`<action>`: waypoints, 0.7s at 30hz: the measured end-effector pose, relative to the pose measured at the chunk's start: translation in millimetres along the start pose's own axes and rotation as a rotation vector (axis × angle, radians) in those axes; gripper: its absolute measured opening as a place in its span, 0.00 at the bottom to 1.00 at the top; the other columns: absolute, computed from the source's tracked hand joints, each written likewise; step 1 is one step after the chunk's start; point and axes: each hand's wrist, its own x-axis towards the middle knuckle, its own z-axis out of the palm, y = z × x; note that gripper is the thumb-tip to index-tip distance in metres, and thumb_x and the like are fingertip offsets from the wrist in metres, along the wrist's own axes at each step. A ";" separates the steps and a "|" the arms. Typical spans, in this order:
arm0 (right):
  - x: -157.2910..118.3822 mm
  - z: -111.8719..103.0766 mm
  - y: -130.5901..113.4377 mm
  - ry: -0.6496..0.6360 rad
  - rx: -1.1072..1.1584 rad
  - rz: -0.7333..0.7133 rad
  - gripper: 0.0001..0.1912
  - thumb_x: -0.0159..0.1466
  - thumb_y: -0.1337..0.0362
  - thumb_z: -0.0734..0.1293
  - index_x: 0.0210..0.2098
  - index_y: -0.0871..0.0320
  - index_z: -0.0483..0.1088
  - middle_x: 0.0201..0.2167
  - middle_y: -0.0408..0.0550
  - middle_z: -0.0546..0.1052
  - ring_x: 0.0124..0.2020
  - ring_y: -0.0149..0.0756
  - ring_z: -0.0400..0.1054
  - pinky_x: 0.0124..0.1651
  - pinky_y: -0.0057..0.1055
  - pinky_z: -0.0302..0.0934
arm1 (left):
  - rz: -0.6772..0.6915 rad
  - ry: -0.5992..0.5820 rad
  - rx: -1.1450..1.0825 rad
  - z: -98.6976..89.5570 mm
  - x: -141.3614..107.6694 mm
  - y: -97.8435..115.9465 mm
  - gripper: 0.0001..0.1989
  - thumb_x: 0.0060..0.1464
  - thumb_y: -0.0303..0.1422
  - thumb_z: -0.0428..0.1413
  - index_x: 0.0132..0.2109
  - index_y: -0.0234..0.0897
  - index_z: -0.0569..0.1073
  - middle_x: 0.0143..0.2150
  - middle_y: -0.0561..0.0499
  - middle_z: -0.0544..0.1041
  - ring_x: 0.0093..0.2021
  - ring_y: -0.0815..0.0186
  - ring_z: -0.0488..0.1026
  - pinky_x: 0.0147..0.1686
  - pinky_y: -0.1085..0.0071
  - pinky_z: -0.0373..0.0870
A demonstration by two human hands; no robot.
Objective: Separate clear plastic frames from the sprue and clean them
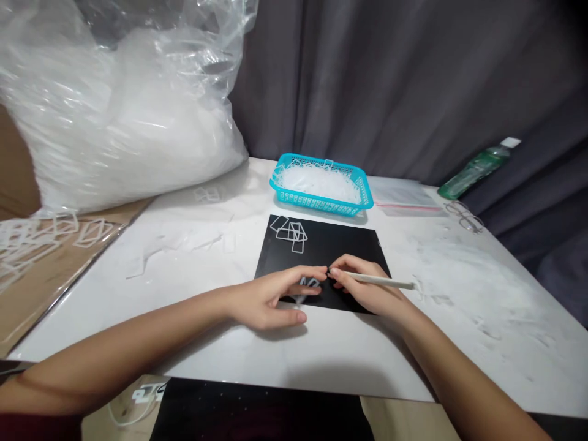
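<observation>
My right hand [365, 283] is closed around a pale, pen-like stick [379, 280], whose dark tip points left over a black mat [337, 242]. My left hand [271, 299] hovers at the mat's near left edge with fingers apart, its index fingertip close to the stick's tip. Beneath its fingers are some white frame pieces [309, 282], partly hidden. Several thin white rectangular frames [297, 236] lie overlapping on the mat's far left corner.
Behind the mat stands a blue basket [316, 203] full of white frames. A big clear bag [138, 116] fills the back left, beside brown cardboard [59, 269] with more frames. To the right are plastic bags [404, 197], a green bottle [478, 168] and glasses [465, 216].
</observation>
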 end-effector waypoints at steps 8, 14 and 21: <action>-3.3 7.3 12.8 0.000 0.387 0.138 0.17 0.63 0.48 0.62 0.41 0.55 0.66 0.35 0.49 0.78 0.33 0.37 0.75 0.30 0.31 0.69 | -0.014 0.087 0.318 -15.3 8.1 -17.7 0.15 0.60 0.24 0.50 0.54 0.37 0.64 0.62 0.37 0.62 0.59 0.57 0.67 0.49 0.61 0.71; -14.5 18.6 -2.2 -0.084 0.390 0.030 0.13 0.61 0.56 0.66 0.42 0.57 0.70 0.35 0.50 0.79 0.36 0.37 0.74 0.37 0.33 0.68 | 0.057 -0.127 0.709 -35.3 -4.6 -17.4 0.09 0.60 0.34 0.54 0.44 0.36 0.76 0.41 0.45 0.76 0.41 0.63 0.73 0.43 0.67 0.71; -1.4 29.4 -23.7 -0.237 0.329 0.007 0.09 0.59 0.58 0.68 0.30 0.59 0.74 0.25 0.45 0.76 0.25 0.30 0.68 0.26 0.26 0.58 | 0.100 -0.090 0.843 -41.5 -16.0 -18.5 0.11 0.60 0.36 0.53 0.47 0.39 0.76 0.51 0.42 0.73 0.48 0.59 0.71 0.47 0.62 0.68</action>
